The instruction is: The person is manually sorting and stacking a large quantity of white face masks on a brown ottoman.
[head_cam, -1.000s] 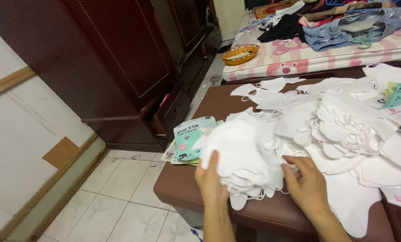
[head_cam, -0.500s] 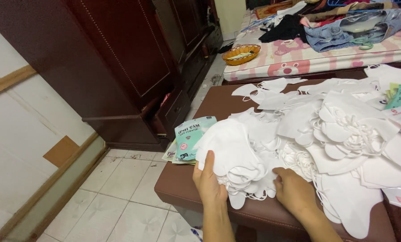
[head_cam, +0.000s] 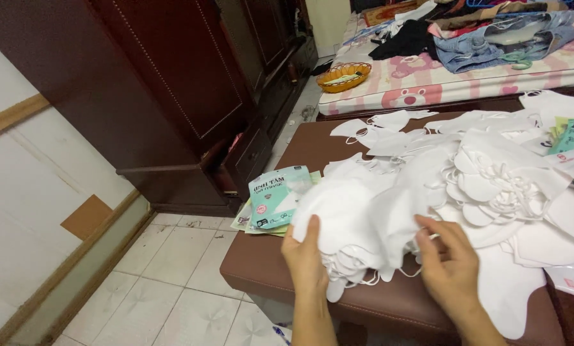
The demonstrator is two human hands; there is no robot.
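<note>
Head view: left hand (head_cam: 306,256) and right hand (head_cam: 449,266) clamp mask stack (head_cam: 351,221) between both grips.

Left hand (head_cam: 307,259) and right hand (head_cam: 452,269): both bare, no gloves, rings or watch visible. Forearms uncovered to frame edge at 6 o'clock; no sleeves in view. Nails short, unpainted.
</note>
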